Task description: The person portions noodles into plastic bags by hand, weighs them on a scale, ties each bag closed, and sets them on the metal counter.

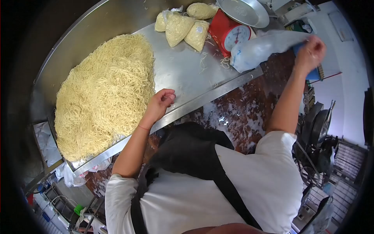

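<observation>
A large heap of pale yellow noodles (109,89) covers the left part of the steel table (179,74). My left hand (160,104) is over the table's front edge, just right of the heap, its fingers curled and nothing visible in them. Out to the right, my right hand (311,52) is raised with its fingers closed on the end of a translucent plastic bag (259,48). The bag stretches left from the hand, its wide end with blue marks lying at the table's right edge beside the red scale (223,33).
Several filled bags of noodles (179,28) lie at the back of the table, left of the scale. A round metal tray (244,12) is on top of the scale. Loose noodle strands lie near it. The floor (230,113) is wet and foamy. Pans (317,124) stand at the right.
</observation>
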The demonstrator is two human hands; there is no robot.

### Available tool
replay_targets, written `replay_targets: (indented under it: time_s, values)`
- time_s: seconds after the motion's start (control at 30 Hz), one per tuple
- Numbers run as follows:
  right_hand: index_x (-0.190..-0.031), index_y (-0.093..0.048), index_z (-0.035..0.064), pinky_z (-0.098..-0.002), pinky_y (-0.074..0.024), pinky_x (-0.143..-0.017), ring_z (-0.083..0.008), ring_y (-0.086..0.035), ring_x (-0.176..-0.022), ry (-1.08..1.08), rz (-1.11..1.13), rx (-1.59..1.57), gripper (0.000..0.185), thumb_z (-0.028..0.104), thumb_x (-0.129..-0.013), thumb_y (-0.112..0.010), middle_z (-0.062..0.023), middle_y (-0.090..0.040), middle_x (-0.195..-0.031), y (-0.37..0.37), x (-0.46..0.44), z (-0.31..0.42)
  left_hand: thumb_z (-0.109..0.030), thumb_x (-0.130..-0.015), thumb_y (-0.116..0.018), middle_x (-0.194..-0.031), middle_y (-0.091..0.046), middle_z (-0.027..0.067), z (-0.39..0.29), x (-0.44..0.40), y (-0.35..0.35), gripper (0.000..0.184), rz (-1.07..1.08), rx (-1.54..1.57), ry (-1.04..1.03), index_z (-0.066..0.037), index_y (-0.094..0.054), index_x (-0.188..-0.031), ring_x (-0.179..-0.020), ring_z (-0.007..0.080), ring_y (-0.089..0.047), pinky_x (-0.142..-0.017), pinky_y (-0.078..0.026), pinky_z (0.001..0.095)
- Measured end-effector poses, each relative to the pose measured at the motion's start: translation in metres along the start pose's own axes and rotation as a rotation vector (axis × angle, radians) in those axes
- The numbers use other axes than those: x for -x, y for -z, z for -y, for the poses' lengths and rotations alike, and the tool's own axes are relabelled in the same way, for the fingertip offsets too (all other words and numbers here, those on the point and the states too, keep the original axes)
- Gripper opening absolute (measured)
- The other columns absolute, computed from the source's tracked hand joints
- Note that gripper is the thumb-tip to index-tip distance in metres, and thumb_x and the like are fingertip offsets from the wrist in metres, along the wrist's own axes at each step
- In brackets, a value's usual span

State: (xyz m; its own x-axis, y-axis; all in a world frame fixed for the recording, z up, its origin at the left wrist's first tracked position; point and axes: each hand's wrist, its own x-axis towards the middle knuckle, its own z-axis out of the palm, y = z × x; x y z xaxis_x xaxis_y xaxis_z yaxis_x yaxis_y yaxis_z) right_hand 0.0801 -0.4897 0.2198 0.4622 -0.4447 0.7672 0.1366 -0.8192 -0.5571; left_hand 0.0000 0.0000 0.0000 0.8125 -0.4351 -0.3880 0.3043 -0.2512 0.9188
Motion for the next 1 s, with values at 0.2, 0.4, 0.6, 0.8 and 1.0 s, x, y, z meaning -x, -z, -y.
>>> replay_targets:
  time_s: [0.2,0.4,0.6,0.8,1.0]
  values:
    - [-0.095,-0.049,0.0091,-0.0454,-0.0498,-0.088,-0.0209,-0.057,-0.094,-0.349,-0.104,-0.966,0.022,0.026,-0.098,-0.061,-0.0053,-0.057,-0.101,-0.031,0.140,0.053,-0.030,-0.103,-0.053,-0.109,-0.068,0.0093,-0.002,0.029,0.020,0.036,0.003,0.256,-0.012,-0.001,-0.059,-0.123,-0.090,0.0156,-0.064,-0.080,-0.054,0.0305]
    - [-0.109,-0.065,0.0096,-0.0398,-0.0506,-0.091,-0.0206,-0.063,-0.095,-0.981,1.305,-1.019,0.033,0.036,-0.090,-0.071,-0.0017,-0.065,-0.100,-0.084,0.285,0.200,-0.056,-0.101,-0.042,-0.112,-0.065,0.0109,-0.045,0.067,0.075,0.064,-0.032,0.571,-0.072,0.001,-0.056,-0.127,-0.090,0.0179,-0.064,-0.079,-0.054,0.0318]
    - [-0.093,-0.070,0.0134,-0.0411,-0.0477,-0.080,-0.0273,-0.066,-0.085,0.187,1.596,-0.447,0.019,0.023,-0.077,-0.069,-0.0101,-0.070,-0.088,-0.118,0.376,0.236,-0.063,-0.096,-0.048,-0.098,-0.062,0.0057,-0.081,0.116,0.145,0.065,-0.047,0.256,0.073,-0.005,-0.059,-0.124,-0.079,0.0119,-0.061,-0.066,-0.050,0.0268]
    - [-0.083,-0.068,0.0102,-0.0425,-0.0433,-0.077,-0.0279,-0.066,-0.078,0.868,1.451,-0.253,0.011,0.018,-0.077,-0.063,-0.0099,-0.069,-0.079,-0.149,0.377,0.280,-0.041,-0.091,-0.069,-0.079,-0.061,0.0012,-0.025,0.101,0.150,0.041,0.082,0.061,0.164,-0.009,-0.063,-0.116,-0.074,0.0085,-0.057,-0.063,-0.046,0.0236]
    - [-0.080,-0.070,0.0095,-0.0473,-0.0502,-0.069,-0.0314,-0.067,-0.077,0.740,1.483,-0.266,0.008,0.013,-0.076,-0.064,-0.0110,-0.069,-0.080,-0.219,0.381,0.292,-0.010,-0.091,-0.067,-0.100,-0.064,0.0027,-0.021,0.135,0.160,0.020,-0.309,0.396,-0.206,-0.004,-0.063,-0.110,-0.087,0.0123,-0.059,-0.079,-0.049,0.0234]
